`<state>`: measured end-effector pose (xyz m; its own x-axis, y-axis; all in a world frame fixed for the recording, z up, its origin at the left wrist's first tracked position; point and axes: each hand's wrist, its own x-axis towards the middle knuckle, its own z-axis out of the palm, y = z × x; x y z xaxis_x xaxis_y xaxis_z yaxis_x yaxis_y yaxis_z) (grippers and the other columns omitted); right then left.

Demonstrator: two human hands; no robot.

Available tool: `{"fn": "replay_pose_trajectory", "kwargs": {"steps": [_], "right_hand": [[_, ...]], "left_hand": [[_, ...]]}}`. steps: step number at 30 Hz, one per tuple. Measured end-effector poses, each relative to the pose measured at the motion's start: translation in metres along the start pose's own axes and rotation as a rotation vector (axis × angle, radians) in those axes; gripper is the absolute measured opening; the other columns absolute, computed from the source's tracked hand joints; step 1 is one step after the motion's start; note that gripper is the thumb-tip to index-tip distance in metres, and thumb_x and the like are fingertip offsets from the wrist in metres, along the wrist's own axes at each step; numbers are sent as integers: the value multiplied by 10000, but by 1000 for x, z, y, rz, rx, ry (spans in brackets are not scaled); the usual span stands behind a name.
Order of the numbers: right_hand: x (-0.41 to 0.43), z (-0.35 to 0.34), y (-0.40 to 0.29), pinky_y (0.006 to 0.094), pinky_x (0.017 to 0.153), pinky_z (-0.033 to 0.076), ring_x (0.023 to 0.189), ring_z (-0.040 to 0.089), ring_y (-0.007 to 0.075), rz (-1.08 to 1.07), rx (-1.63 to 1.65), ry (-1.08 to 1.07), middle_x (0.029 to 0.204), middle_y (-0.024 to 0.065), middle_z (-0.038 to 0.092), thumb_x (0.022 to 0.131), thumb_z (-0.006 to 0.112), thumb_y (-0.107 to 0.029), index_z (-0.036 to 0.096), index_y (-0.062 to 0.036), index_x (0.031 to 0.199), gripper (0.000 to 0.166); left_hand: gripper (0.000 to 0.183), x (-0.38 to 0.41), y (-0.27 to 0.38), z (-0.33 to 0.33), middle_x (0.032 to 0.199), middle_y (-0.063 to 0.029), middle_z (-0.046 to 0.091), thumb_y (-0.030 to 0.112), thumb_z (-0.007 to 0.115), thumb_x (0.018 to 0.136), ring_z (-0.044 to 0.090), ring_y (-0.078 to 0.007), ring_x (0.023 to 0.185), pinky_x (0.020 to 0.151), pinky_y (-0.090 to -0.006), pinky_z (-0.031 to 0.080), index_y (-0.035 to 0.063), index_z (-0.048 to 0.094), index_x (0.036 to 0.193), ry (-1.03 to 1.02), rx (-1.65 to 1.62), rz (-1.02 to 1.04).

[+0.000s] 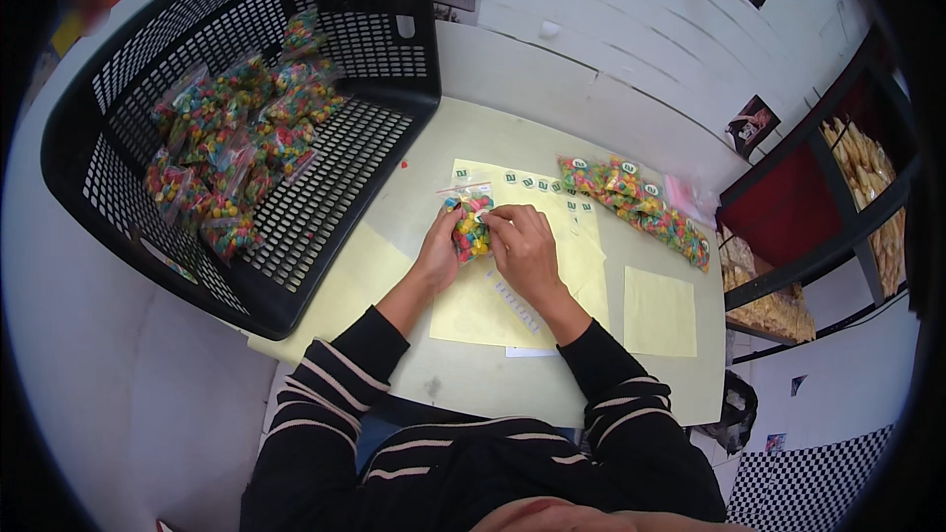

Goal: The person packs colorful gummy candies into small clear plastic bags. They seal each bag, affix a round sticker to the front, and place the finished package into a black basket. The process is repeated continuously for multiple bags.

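Note:
My left hand grips the left side of a clear zip bag of colourful candies. A small round sticker lies at the bag's upper right, with the fingertips of my right hand pinching or pressing at it. Under both hands is a yellow paper sheet, with round green-and-white stickers along its top edge. A strip of small labels rests on the sheet below my right hand. Beyond it, filled bags bearing round stickers lie in a row at the table's back right.
A black plastic basket holding many candy bags stands at the left. A yellow paper square lies at the right, and pink-edged empty bags at the back right. A dark shelf with packed snacks borders the table.

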<state>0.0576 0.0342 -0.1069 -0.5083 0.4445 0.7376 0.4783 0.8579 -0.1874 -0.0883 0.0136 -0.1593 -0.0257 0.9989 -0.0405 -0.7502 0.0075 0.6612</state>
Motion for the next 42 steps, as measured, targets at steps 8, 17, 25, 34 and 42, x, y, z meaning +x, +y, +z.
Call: {"fn": "replay_pose_trajectory", "kwargs": {"steps": [8, 17, 25, 34, 42], "right_hand": [[-5, 4, 0, 348, 728, 436, 864, 587, 225, 31, 0, -15, 926, 65, 624, 737, 651, 5, 678, -23, 975, 241], [-5, -1, -17, 366, 822, 410, 1008, 540, 251, 53, -11, -169, 1067, 73, 593, 731, 640, 5, 672, -60, 1084, 360], [1, -11, 5, 378, 833, 438, 980, 554, 265, 187, 280, -182, 993, 97, 568, 755, 614, 6, 690, -75, 957, 230], [1, -5, 0, 350, 778, 483, 926, 581, 274, 356, 383, -121, 960, 115, 547, 809, 673, -63, 646, -59, 1101, 293], [0, -6, 0, 347, 784, 486, 922, 590, 265, 383, 392, -145, 961, 110, 557, 792, 678, -14, 657, -52, 1037, 249]], "left_hand": [[338, -2, 1, 5, 1238, -103, 533, 182, 366, 1003, 551, -193, 1125, 959, -357, 466, 56, 389, 1316, -10, 7, -4], [322, 2, -1, -5, 1192, -95, 567, 230, 389, 1005, 576, -194, 1084, 939, -367, 477, 56, 441, 1271, 89, 56, 68], [337, 0, 11, 3, 1181, -105, 568, 236, 343, 1014, 597, -202, 1055, 875, -369, 530, 55, 425, 1285, 99, 106, 5], [338, -4, 8, 8, 1202, -102, 548, 206, 313, 1015, 599, -192, 1045, 863, -380, 541, 75, 392, 1317, 44, 164, 17], [306, -6, 5, 9, 1166, -99, 544, 177, 309, 1017, 602, -170, 1007, 823, -344, 548, 74, 380, 1296, -2, 209, 26]]}}
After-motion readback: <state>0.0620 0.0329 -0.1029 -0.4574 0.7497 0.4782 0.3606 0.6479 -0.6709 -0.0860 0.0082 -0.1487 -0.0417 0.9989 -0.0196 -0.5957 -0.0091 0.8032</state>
